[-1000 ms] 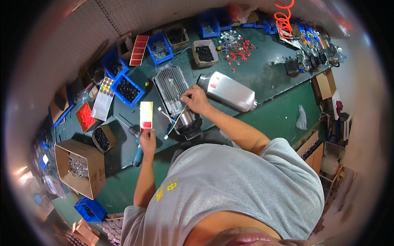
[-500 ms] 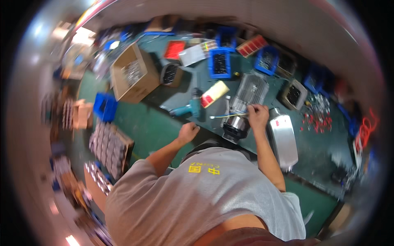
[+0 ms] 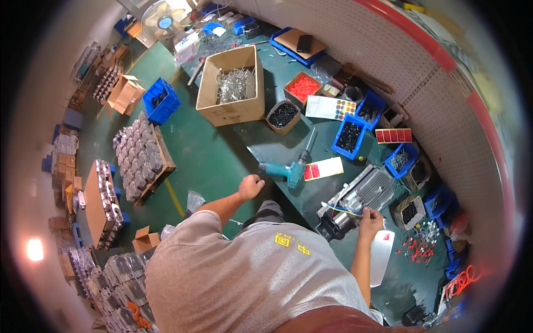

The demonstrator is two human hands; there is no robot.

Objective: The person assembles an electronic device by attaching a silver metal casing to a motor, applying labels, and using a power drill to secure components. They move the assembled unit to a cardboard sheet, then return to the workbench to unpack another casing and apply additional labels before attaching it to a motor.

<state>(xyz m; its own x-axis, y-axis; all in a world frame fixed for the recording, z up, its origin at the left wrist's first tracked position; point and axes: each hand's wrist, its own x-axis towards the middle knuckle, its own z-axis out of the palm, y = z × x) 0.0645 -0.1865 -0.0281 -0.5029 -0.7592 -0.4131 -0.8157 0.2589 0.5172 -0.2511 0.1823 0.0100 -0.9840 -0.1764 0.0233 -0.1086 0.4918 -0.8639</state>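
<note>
My right hand [image 3: 371, 223] is closed in a pinch on thin blue and yellow wires [image 3: 345, 210], over the near side of a finned grey electric motor [image 3: 366, 191] lying on the bench. The motor's shiny cylindrical end and black end part [image 3: 331, 226] point toward me. Held in a loose fist, my left hand [image 3: 251, 187] hovers by the bench edge, with nothing seen in it. Just beyond it lies a teal cordless drill [image 3: 290, 171] with a long bit. Partly behind my right forearm is a silver metal cover [image 3: 382, 258] with a red label.
A cardboard box [image 3: 230, 114] of metal parts and a smaller box of black screws [image 3: 283, 116] stand beyond the drill. Blue bins [image 3: 350, 136] line the back. Red-tipped parts [image 3: 419, 250] lie at right. Stacked castings [image 3: 139, 158] sit on a floor pallet at left.
The view has swung left, bringing more of the floor and stacked parts into sight. My right hand still pinches the wires; my left hand stays in a fist near the drill.
</note>
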